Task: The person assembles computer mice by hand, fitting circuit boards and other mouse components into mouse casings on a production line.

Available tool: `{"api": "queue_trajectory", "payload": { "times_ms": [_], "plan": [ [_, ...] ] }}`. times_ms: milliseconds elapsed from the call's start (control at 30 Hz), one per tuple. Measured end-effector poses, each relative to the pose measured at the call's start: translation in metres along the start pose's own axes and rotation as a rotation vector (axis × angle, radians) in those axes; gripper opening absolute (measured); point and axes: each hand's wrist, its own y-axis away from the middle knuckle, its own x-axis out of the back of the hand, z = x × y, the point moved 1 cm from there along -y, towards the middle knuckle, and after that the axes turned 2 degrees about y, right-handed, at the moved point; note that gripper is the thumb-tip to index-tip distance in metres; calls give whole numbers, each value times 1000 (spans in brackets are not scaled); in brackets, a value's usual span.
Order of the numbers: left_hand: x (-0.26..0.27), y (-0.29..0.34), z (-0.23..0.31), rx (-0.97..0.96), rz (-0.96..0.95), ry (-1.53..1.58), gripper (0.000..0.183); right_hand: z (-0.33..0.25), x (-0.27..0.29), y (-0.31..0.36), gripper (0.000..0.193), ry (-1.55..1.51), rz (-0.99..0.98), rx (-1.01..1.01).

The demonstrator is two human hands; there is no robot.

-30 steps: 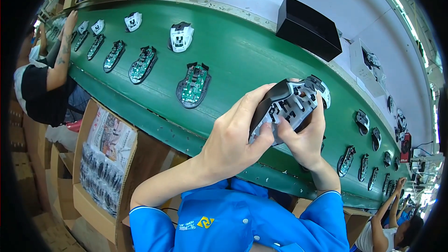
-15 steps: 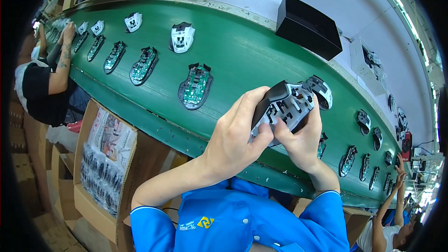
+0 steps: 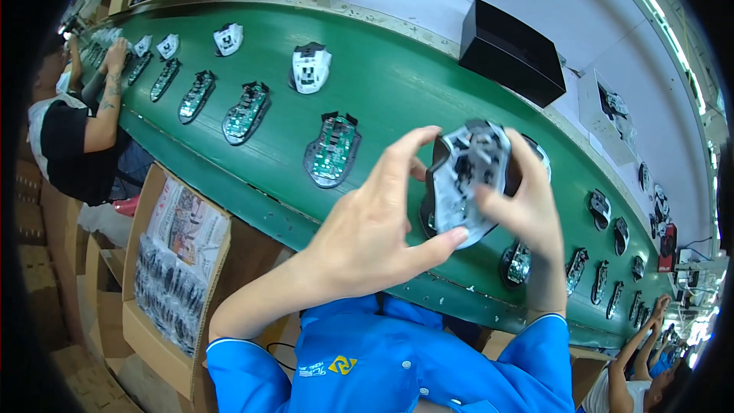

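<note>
Above the green belt (image 3: 405,69) I hold a white-and-black mouse shell (image 3: 465,172), its ribbed inner side facing me. My left hand (image 3: 367,222) spans its left side, with the index fingertip at the upper edge and the thumb at the lower tip. My right hand (image 3: 531,206) grips the right side; its thumb, smeared by motion, lies over the inner face. Partly hidden beneath the shell is a dark mouse part on the belt. A mouse base with a green circuit board (image 3: 334,149) lies left of my hands, and another base (image 3: 518,264) is near my right wrist.
More circuit-board bases (image 3: 246,113) and white shells (image 3: 310,69) line the belt both ways. A black box (image 3: 512,53) stands at the far edge. A carton of wrapped parts (image 3: 172,283) is at lower left. Co-workers sit at left (image 3: 76,138) and lower right (image 3: 631,390).
The shell has turned more upright with its inside toward me. My left fingers have spread wider around it, and my right thumb has shifted across its inner face. The belt's parts appear slightly farther right.
</note>
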Motion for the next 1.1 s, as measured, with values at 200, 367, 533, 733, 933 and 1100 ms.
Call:
{"api": "queue_trajectory", "payload": {
  "times_ms": [200,367,533,733,933,1100],
  "plan": [
    [65,30,-7,294,142,69,73,79,11,-112,36,1154,259,43],
    [95,66,-18,442,200,130,65,121,-44,-142,32,1550,453,459],
    [115,68,-27,455,208,166,63,63,-17,-105,73,960,-88,110],
    [112,50,-42,426,230,54,50,-9,157,44,46,1280,859,342],
    [119,28,-76,254,186,-275,40,62,255,464,32,1323,1699,-512],
    [72,-19,-38,239,122,-342,42,203,9,625,81,892,686,-1883]
  ]
}}
